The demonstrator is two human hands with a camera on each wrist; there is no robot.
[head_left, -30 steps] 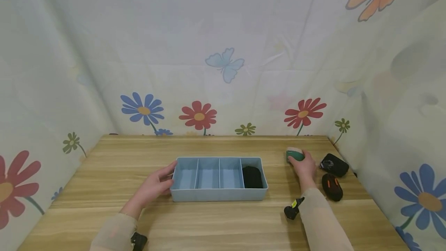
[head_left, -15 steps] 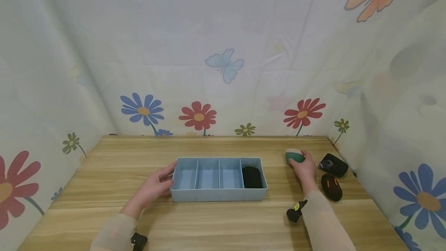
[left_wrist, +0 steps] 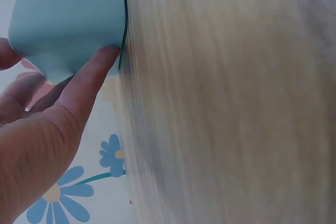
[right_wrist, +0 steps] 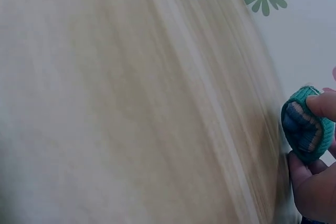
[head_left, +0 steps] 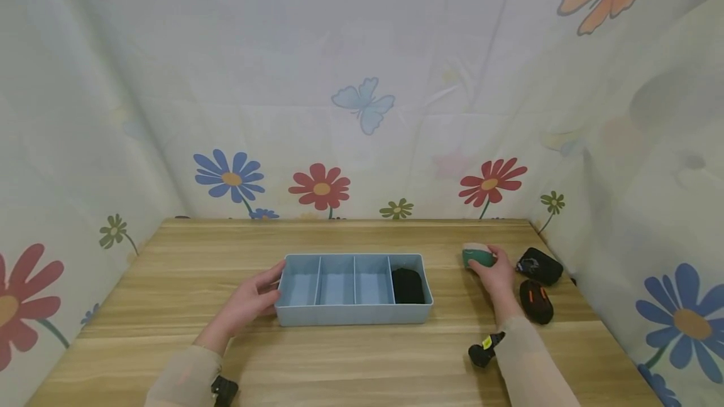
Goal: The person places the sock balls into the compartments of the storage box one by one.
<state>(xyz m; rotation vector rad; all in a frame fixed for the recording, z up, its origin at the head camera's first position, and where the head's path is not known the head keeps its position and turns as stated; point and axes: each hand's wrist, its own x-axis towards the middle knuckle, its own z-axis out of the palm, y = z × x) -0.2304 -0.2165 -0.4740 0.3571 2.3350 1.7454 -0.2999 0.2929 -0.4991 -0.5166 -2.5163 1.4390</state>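
My right hand [head_left: 498,272] grasps the green knitted bundle [head_left: 476,256], my fingers pinching it from opposite sides. It is well to the right of the pale blue box [head_left: 355,316], near the far edge of the table [head_left: 351,366]; I can't tell whether its underside touches the wood. The right wrist view shows its folds turned outward, with a blue, ribbed inner layer in the opening. That knit looks soft, so I judge a light but full pinch across the fold serves best: squeeze hard and it may bulge, hold only the outer layer and the roll may come undone.

My left hand [head_left: 246,300] is unclenched, its fingers lying against the left end of the box. Gentle contact is enough there, I think; a shove could slide it. Of its 4 compartments, the rightmost holds a black bundle [head_left: 408,286].

The 2 dark bundles, 1 grey-patterned [head_left: 540,266] and 1 orange-marked [head_left: 536,301], lie just right of my right hand, so I should mind my wrist around them.
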